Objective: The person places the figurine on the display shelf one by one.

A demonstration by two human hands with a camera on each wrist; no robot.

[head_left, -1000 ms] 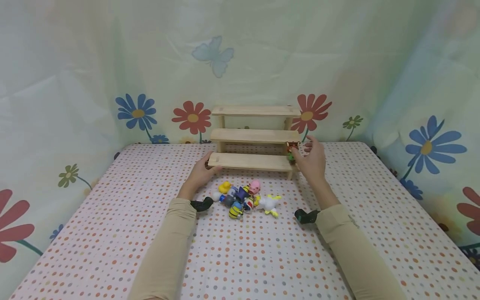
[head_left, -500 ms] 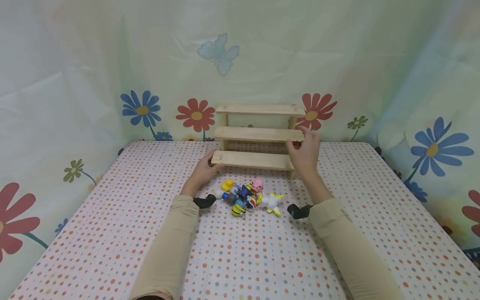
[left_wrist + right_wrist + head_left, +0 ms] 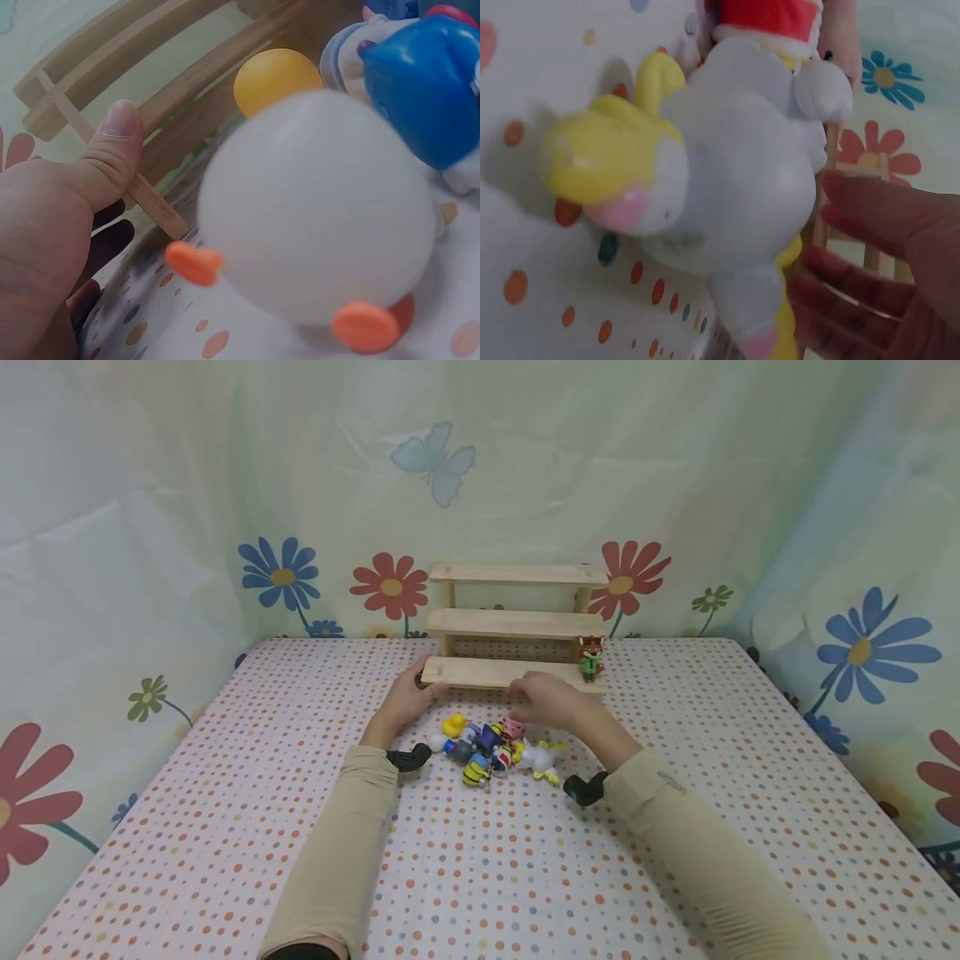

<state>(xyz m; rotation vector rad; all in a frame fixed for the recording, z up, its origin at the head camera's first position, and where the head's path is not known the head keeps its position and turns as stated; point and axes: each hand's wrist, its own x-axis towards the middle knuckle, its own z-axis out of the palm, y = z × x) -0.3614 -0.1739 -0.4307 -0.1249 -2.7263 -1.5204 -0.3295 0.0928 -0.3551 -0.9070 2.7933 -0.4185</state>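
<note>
Watching over my feeds, I see a small grey mark near the cuff of the right sleeve (image 3: 697,835), but from here I can't read it, nor tell whether the right hand (image 3: 553,700) touches the pink figurine (image 3: 512,729) at its fingertips. That hand's grip is loose, fingers bent, with a gap between thumb and fingers. The left hand (image 3: 405,700) has its grip closed on the left end of the wooden shelf stand (image 3: 480,672), at the lowest board. The pink figurine lies in the toy pile on the dotted surface (image 3: 480,877), between a yellow duck (image 3: 453,724) and a white-and-yellow animal figurine (image 3: 540,758). A green-clothed fox figurine (image 3: 591,662) stands upright at the lowest board's right end.
</note>
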